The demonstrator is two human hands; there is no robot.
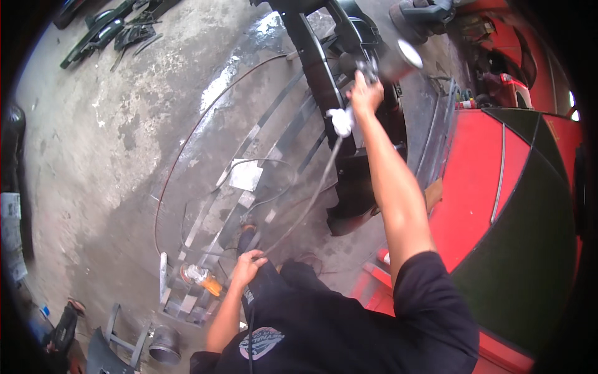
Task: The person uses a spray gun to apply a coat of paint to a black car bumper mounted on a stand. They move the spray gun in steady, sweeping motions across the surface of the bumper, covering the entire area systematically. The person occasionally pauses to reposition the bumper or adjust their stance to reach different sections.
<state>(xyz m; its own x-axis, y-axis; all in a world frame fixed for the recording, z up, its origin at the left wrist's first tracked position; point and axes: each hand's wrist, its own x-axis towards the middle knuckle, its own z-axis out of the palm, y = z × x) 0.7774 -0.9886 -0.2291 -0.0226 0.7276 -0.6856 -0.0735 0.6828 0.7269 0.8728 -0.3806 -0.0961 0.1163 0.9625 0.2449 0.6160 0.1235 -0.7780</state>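
"Progress?"
"Looked underway, my guess. Black bumper [319,78] showed dark along its visible length; coat coverage couldn't be told, so neither could what was left."
"Where was it against the grip?"
"Below and around the right hand [365,96], gap unclear. Hose [320,184] ran from the left hand [249,265], fingers curled round it near the lap, toward the spray gun [369,67]."
"And the gun?"
"Blurred, gripped in the right fist, cup out rightward over the bumper. White wrap [341,121] sat just below that fist."

Black short-sleeved shirt [355,330], pale emblem [261,343].
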